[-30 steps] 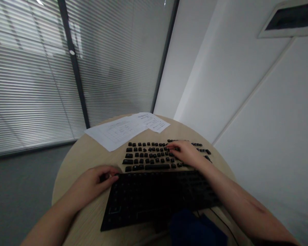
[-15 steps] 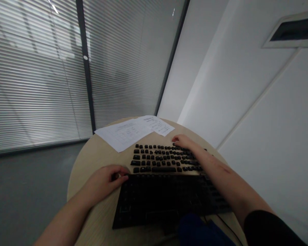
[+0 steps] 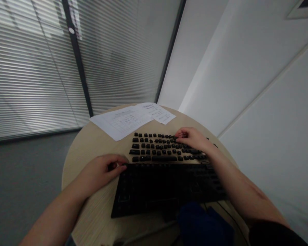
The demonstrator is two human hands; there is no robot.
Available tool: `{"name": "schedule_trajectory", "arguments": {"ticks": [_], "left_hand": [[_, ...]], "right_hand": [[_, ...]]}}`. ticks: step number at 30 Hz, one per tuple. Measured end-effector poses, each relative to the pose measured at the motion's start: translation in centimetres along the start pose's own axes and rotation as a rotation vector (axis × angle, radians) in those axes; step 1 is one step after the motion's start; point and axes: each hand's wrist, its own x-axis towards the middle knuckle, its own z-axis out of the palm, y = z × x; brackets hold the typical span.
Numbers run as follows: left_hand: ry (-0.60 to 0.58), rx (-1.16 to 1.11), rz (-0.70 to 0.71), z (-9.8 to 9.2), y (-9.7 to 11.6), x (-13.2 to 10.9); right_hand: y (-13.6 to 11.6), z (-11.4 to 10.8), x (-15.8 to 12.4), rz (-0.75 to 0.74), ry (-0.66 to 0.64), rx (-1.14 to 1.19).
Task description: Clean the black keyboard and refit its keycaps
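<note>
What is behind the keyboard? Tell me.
Rows of keycaps on the table, then papers farther back. The right hand and forearm hide part of the right side; anything beneath them cannot be seen.

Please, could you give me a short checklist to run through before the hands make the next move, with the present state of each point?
1. Left hand at the far left corner of the keyboard: ok.
2. Right hand near the loose keys: ok, at their upper right part.
3. A key between the right fingertips: cannot tell, too dark and small.
4. Every loose key straight: not ok, some sit askew.
5. Papers apart from the loose keys: ok, they lie beyond them.
</note>
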Motion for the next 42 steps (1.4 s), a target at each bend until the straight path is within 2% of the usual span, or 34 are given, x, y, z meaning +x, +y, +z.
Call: {"name": "schedule_trajectory", "arguments": {"ticks": [4,7,14,20,26,34,42], "left_hand": [[0.006,-0.034,-0.002,-0.1,0.0,-0.1],[-0.011,-0.052,-0.021,-0.1,0.2,-0.1],[-0.021,-0.054,-0.070,-0.4,0.9,-0.1],[0.001,-0.038,-0.073,-0.3,0.7,0.0],[-0.002,-0.041,-0.073,-0.4,0.6,0.0],[0.002,-0.044,-0.084,-0.4,0.8,0.0],[-0.010,-0.059,-0.070,-0.4,0.7,0.0]], "right_hand": [[-3.3,0.8,-6.3,0.004,-0.102,-0.033],[-4.1,1.9,-8.0,0.019,-0.133,-0.052],[-3.7,3.4,-7.5,0.035,-0.134,-0.059],[-4.1,3.4,-8.0,0.016,-0.142,-0.087],[-5.0,3.5,-8.1,0.017,-0.148,-0.210],[-4.6,3.4,-8.1,-0.010,-0.152,-0.151],[-5.0,3.7,-8.2,-0.044,-0.160,-0.267]]}}
